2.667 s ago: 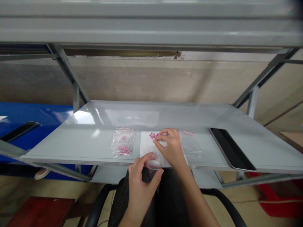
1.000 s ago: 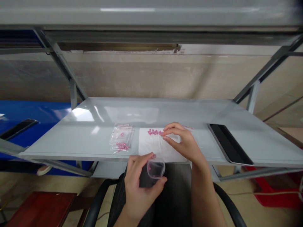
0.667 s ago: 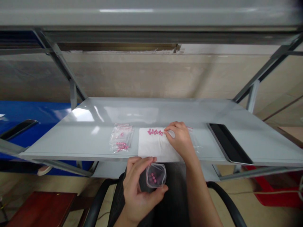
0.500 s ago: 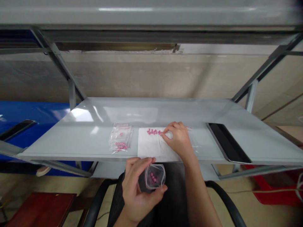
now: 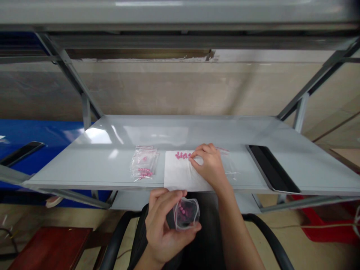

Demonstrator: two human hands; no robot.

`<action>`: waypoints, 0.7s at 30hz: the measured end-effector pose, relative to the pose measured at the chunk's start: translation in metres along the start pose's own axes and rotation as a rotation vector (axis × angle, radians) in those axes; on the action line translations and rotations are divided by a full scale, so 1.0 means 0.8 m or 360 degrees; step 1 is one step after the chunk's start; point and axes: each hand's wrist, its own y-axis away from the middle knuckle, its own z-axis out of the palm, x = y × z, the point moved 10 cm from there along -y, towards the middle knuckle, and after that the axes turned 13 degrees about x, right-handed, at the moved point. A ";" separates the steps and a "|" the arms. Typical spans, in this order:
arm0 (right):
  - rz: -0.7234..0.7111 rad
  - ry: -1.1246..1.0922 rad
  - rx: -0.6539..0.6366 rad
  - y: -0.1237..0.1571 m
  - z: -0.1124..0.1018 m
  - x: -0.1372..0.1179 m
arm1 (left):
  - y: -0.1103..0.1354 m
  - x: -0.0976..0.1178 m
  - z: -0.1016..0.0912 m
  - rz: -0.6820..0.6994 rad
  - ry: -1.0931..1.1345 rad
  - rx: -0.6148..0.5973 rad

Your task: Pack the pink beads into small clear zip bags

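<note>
My left hand (image 5: 165,225) holds a clear plastic bag (image 5: 194,214) by its rim, over my lap, its mouth spread wide. Several pink beads (image 5: 182,210) lie inside it. A white sheet of paper (image 5: 180,174) rests on the table, with a cluster of pink beads (image 5: 181,155) along its far part. At the right end of that cluster, the thumb and forefinger of my right hand (image 5: 208,163) are pinched together on a bead, which the fingertips partly hide.
Left of the paper lies a stack of clear zip bags (image 5: 144,161), some with pink beads. More clear bags (image 5: 229,163) lie beyond my right wrist. A dark tablet (image 5: 271,167) is on the right of the grey table (image 5: 118,127). Metal struts rise at both sides.
My right hand has shifted slightly left at the bead cluster, its fingertips still together. The bag in my left hand has tilted a little, and the beads in it sit nearer its far side.
</note>
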 end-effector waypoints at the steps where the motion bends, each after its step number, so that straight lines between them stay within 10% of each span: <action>1: -0.0022 -0.0100 0.0007 -0.001 -0.010 -0.010 | 0.001 -0.003 0.001 -0.0033 0.0002 -0.0008; 7: -0.0140 -0.1080 -0.0117 0.003 -0.083 -0.085 | 0.012 -0.029 0.009 -0.0381 0.0057 -0.0041; 12: -0.0175 -0.1310 -0.0300 0.012 -0.093 -0.106 | 0.013 -0.035 0.010 -0.0473 0.0118 -0.0033; 21: -0.0029 -0.0502 0.0244 -0.003 -0.070 -0.026 | 0.001 -0.005 -0.001 -0.0195 0.0100 -0.0003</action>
